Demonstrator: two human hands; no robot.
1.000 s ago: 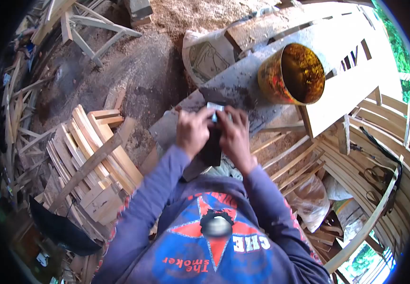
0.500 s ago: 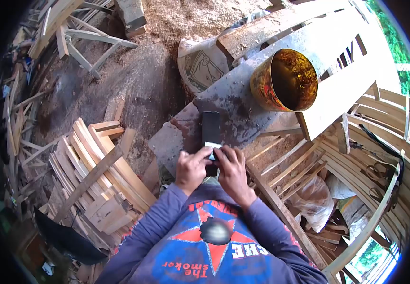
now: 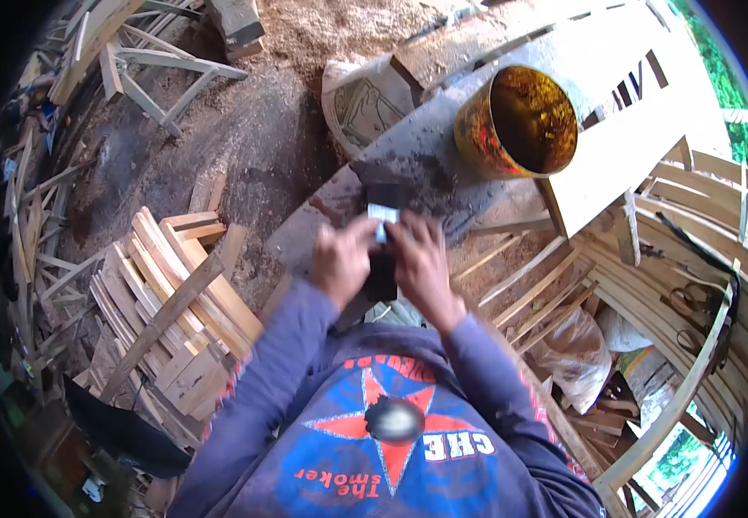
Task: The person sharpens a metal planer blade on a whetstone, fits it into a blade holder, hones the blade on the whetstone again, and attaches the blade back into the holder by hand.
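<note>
A dark, oblong sharpening stone (image 3: 382,283) lies lengthwise in front of me on a wet, stained board (image 3: 305,226). Pressed flat on its far part is a small, shiny metal blade (image 3: 383,212), which looks like a plane iron. My left hand (image 3: 341,261) pinches the blade's near left side, fingers closed and slightly blurred. From the right, my right hand (image 3: 422,269) grips the same blade, its fingers bent over the edge. The fingers hide the near end of the blade and the middle of the stone.
An open, stained yellow bucket (image 3: 475,129) with dark contents stands on the board to the right. Stacked wood strips (image 3: 171,285) lie at left. A slatted wooden frame (image 3: 555,293) and a plastic bag (image 3: 577,358) are at right. Sawdust (image 3: 331,34) covers the ground beyond.
Both hands have slid the blade forward along the stone, away from my body. More of the stone's near end now shows. The view has shifted slightly.
</note>
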